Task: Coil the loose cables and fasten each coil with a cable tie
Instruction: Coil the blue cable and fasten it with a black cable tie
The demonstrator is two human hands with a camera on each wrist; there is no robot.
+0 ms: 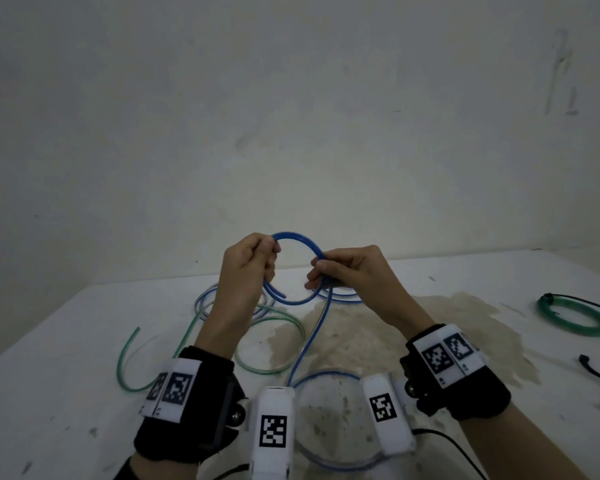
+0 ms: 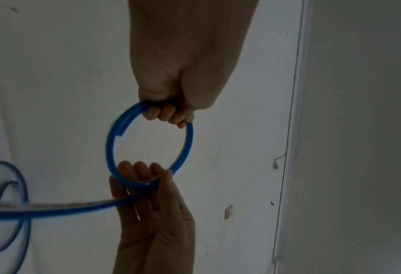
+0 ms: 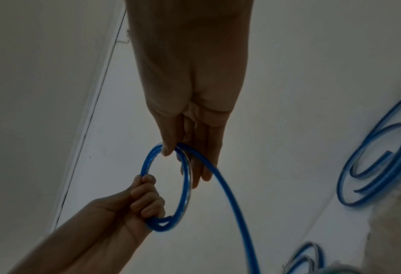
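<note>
Blue plastic cable [image 1: 298, 239] is mid-coil, its first loop raised between both hands above the white counter [image 1: 84, 341]. Left hand [image 1: 248, 261] grips the loop; right hand [image 1: 347, 268] pinches the crossing. Next, probably draw the trailing length below into another turn.

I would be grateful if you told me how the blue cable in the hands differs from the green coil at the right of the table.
The blue cable is held in the air by the left hand and right hand; the green coil lies on the white table. The blue cable has about one loop formed, with its length trailing loose; the green coil is fully wound. The green coil carries a black cable tie; the blue cable has none. Both are thin and flexible.
</note>
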